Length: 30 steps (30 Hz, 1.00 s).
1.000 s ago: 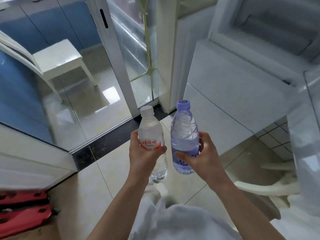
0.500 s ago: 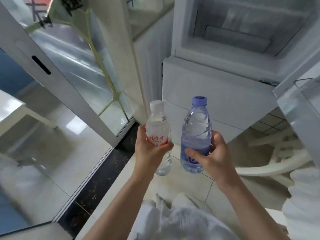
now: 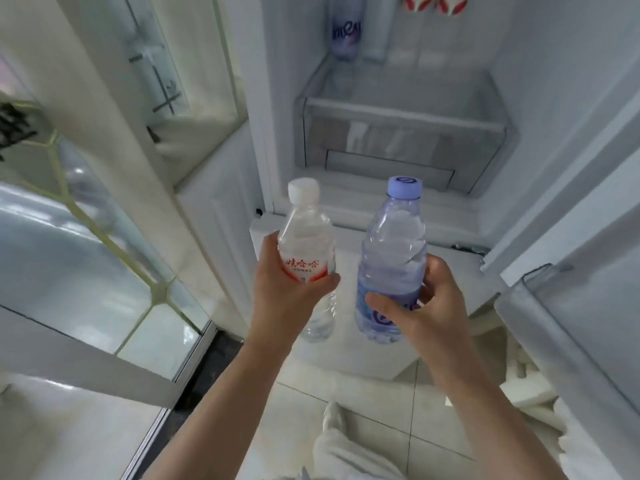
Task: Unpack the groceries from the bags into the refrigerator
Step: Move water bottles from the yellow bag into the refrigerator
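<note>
I stand in front of the open refrigerator (image 3: 408,140) with a bottle in each hand, both held upright at about chest height and just beside one another, not touching.

My left hand (image 3: 284,299) is wrapped round the clear bottle (image 3: 308,258) with the white cap and the red-and-white label. The fingers (image 3: 325,284) curl across the front of it just under the label, closed snug to the plastic, and the thumb sits on the far left side. The lower part of the bottle shows below my grip.

My right hand (image 3: 419,313) holds the blue-tinted bottle (image 3: 393,258) with the pale purple cap. Here the thumb (image 3: 384,308) lies across the front over the purple-marked label, and the fingers reach round behind its right side, their tips hidden by the bottle. This grip is closed tight on the lower half, with the shoulder and cap standing clear above my hand.

Straight ahead, the inside of the refrigerator shows a clear drawer (image 3: 401,133) low down, and on the shelf above it stand more bottles: one with a purple label (image 3: 346,32) on the left, and clear ones with red-and-white labels (image 3: 429,3) towards the right, cut off by the upper edge. The refrigerator door (image 3: 571,289) is swung open on my right, its bin (image 3: 540,317) near my right wrist. To my left is a glass sliding door (image 3: 104,237), and below me a pale tiled floor (image 3: 367,393)
</note>
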Each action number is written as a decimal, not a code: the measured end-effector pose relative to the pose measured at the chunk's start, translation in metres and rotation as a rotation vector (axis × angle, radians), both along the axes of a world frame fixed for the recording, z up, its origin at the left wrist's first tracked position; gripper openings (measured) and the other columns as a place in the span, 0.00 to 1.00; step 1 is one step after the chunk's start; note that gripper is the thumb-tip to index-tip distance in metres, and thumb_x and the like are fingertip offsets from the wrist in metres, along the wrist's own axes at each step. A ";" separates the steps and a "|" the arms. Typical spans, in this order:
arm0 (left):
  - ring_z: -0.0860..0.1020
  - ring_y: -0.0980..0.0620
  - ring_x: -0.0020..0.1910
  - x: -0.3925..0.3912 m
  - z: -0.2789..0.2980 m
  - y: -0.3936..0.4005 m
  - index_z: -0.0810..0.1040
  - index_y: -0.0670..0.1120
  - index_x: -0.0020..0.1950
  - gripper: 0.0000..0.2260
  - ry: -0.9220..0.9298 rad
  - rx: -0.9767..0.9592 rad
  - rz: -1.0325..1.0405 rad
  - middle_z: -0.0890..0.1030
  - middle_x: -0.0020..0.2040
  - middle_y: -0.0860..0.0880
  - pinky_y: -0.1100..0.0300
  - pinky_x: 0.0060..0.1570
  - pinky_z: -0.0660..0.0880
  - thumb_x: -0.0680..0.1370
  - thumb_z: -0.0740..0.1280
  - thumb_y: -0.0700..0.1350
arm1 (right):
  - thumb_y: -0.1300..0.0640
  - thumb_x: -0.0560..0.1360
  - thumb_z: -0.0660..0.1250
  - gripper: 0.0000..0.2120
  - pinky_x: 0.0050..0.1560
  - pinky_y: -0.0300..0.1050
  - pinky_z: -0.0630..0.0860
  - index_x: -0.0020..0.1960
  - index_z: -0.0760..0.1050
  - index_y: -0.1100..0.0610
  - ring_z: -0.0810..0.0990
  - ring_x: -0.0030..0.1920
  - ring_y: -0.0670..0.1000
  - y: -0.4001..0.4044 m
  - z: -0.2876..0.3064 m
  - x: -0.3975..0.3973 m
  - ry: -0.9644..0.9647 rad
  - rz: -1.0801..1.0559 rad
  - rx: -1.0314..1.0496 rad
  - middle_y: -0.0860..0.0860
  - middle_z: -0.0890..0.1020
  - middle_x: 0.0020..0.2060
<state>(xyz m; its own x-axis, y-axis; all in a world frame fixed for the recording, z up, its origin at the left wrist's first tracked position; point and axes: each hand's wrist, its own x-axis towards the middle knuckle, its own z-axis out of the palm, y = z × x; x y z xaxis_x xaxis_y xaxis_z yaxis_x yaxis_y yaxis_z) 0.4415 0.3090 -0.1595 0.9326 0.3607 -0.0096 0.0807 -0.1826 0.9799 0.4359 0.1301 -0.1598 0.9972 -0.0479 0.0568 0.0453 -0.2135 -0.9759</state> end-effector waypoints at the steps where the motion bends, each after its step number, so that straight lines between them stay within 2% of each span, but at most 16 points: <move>1: 0.77 0.67 0.40 0.016 0.008 -0.002 0.70 0.59 0.49 0.27 -0.026 0.005 0.001 0.78 0.45 0.57 0.73 0.34 0.73 0.62 0.80 0.39 | 0.62 0.62 0.80 0.28 0.40 0.33 0.76 0.56 0.71 0.51 0.80 0.44 0.41 -0.001 0.006 0.016 -0.029 -0.007 0.000 0.46 0.81 0.47; 4: 0.79 0.63 0.41 0.066 0.028 -0.007 0.71 0.59 0.52 0.28 -0.099 0.027 0.013 0.80 0.45 0.58 0.66 0.39 0.76 0.61 0.81 0.41 | 0.62 0.61 0.80 0.29 0.41 0.32 0.76 0.56 0.70 0.50 0.80 0.46 0.42 -0.002 0.023 0.062 -0.097 -0.024 0.012 0.44 0.80 0.48; 7: 0.80 0.62 0.42 0.113 0.047 -0.014 0.71 0.59 0.52 0.28 -0.183 0.034 0.025 0.80 0.45 0.58 0.65 0.40 0.76 0.60 0.81 0.41 | 0.61 0.60 0.80 0.28 0.42 0.32 0.76 0.55 0.71 0.50 0.81 0.46 0.42 -0.003 0.039 0.102 -0.153 -0.055 0.069 0.46 0.81 0.48; 10: 0.81 0.58 0.43 0.153 0.064 -0.018 0.71 0.59 0.50 0.27 -0.240 0.040 0.035 0.80 0.44 0.57 0.56 0.43 0.79 0.60 0.80 0.42 | 0.63 0.60 0.80 0.28 0.42 0.33 0.76 0.55 0.72 0.53 0.82 0.46 0.43 -0.002 0.054 0.138 -0.190 -0.094 0.099 0.48 0.82 0.48; 16: 0.80 0.60 0.41 0.227 0.101 -0.014 0.71 0.58 0.50 0.26 -0.359 0.053 0.001 0.80 0.43 0.57 0.60 0.42 0.79 0.61 0.80 0.39 | 0.65 0.61 0.80 0.26 0.43 0.34 0.76 0.54 0.72 0.55 0.82 0.45 0.43 0.003 0.079 0.207 -0.260 -0.178 0.126 0.47 0.82 0.46; 21: 0.79 0.65 0.41 0.288 0.127 -0.010 0.72 0.51 0.59 0.29 -0.402 0.018 -0.050 0.80 0.46 0.57 0.70 0.39 0.76 0.63 0.79 0.37 | 0.62 0.61 0.80 0.26 0.41 0.33 0.74 0.53 0.71 0.58 0.81 0.42 0.42 0.007 0.099 0.264 -0.323 -0.253 0.040 0.48 0.81 0.44; 23: 0.80 0.64 0.43 0.312 0.131 -0.011 0.71 0.50 0.60 0.30 -0.430 -0.005 -0.055 0.80 0.49 0.57 0.67 0.43 0.78 0.63 0.79 0.37 | 0.62 0.60 0.81 0.28 0.40 0.31 0.74 0.55 0.71 0.60 0.81 0.42 0.41 0.009 0.104 0.288 -0.346 -0.282 0.016 0.49 0.82 0.44; 27: 0.81 0.55 0.50 0.357 0.129 -0.013 0.71 0.54 0.60 0.32 -0.469 0.012 -0.047 0.81 0.53 0.55 0.52 0.52 0.80 0.60 0.80 0.44 | 0.62 0.60 0.80 0.30 0.39 0.28 0.73 0.58 0.72 0.61 0.81 0.44 0.40 0.017 0.106 0.332 -0.374 -0.318 -0.017 0.48 0.81 0.47; 29: 0.80 0.52 0.52 0.375 0.125 -0.016 0.70 0.57 0.58 0.32 -0.476 0.026 -0.032 0.80 0.51 0.56 0.54 0.52 0.79 0.59 0.80 0.47 | 0.62 0.59 0.81 0.31 0.41 0.30 0.74 0.59 0.71 0.59 0.81 0.46 0.41 0.019 0.102 0.350 -0.379 -0.326 -0.021 0.46 0.81 0.47; 30: 0.79 0.55 0.50 0.381 0.124 -0.018 0.70 0.58 0.58 0.32 -0.471 0.018 -0.029 0.79 0.49 0.58 0.59 0.51 0.78 0.59 0.81 0.47 | 0.62 0.59 0.81 0.32 0.42 0.31 0.75 0.59 0.71 0.58 0.81 0.47 0.41 0.020 0.100 0.356 -0.375 -0.328 -0.025 0.44 0.80 0.48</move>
<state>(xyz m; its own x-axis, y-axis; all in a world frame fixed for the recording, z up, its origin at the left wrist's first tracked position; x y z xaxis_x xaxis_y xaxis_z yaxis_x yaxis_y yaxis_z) 0.8228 0.2908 -0.0356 0.8436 0.3309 0.4230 -0.3770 -0.1960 0.9052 0.7922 0.1505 -0.0596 0.8406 -0.3495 0.4138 0.3187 -0.2985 -0.8996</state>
